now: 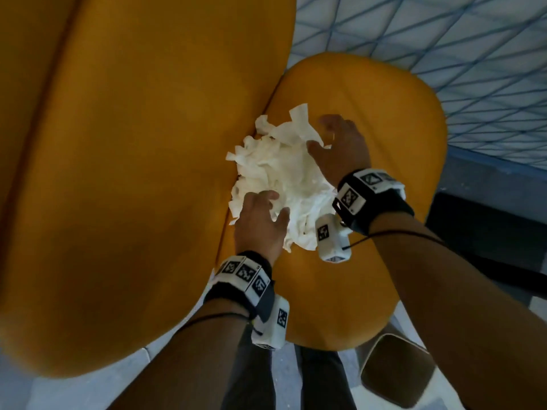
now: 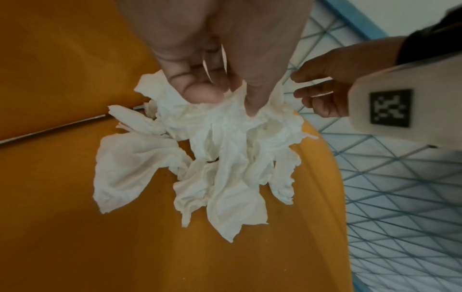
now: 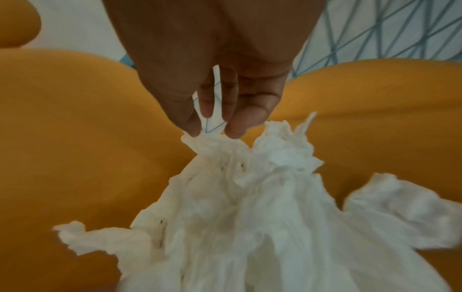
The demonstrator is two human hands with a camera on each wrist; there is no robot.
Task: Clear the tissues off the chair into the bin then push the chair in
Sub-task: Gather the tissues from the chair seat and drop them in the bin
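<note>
A heap of crumpled white tissues (image 1: 275, 164) lies on the yellow chair seat (image 1: 364, 93), against the crease below the backrest (image 1: 133, 143). My left hand (image 1: 275, 205) is at the near side of the heap. In the left wrist view its fingers and thumb curl into the tissues (image 2: 225, 158) and grip a bunch; the left hand (image 2: 225, 98) fills the top. My right hand (image 1: 322, 134) sits at the heap's far right side with fingers spread. In the right wrist view the right hand (image 3: 215, 130) points down, fingertips just touching the top of the tissues (image 3: 250, 217).
Pale floor with a blue line pattern (image 1: 444, 28) lies beyond the seat. A dark block (image 1: 488, 232) is on the right. A tan rounded-square object with a dark rim (image 1: 396, 371) stands low right beside my legs. No bin is clearly in view.
</note>
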